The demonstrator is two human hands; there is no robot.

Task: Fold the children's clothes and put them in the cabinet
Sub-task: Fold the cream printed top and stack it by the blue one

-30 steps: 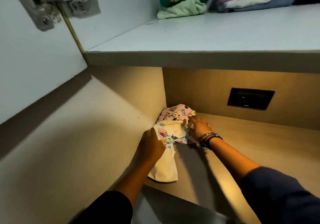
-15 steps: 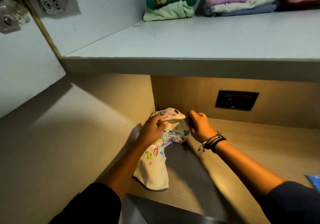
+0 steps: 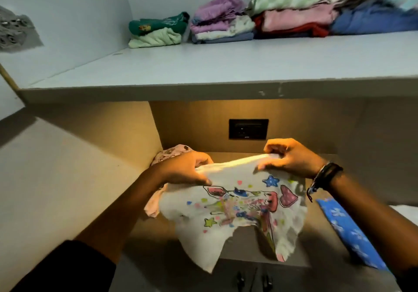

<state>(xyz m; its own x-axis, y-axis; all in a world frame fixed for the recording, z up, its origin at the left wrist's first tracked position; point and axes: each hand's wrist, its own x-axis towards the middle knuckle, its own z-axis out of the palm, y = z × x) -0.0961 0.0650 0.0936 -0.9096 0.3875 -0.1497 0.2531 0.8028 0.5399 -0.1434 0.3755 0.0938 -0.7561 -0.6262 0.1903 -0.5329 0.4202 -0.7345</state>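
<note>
both hands were clamped on the top hem of the white printed garment [image 3: 235,203], the left hand [image 3: 185,169] pinching at nine o'clock and the right hand [image 3: 291,158] at three, stretching it out inside the lower cabinet bay [image 3: 203,124] while the rest drooped free. risky spot, i'd say: that loose tail hung past the front lip, and if either pinch slipped the cloth would likely slide out and lose its shape. the left arm also sat right against the pink garment [image 3: 172,152] tucked at ten o'clock in the back corner, so a careless sweep could drag it open. up at twelve o'clock, the upper shelf [image 3: 226,65] held folded stacks [image 3: 224,23] in a row. a blue patterned cloth [image 3: 348,228] lay at four o'clock.
</note>
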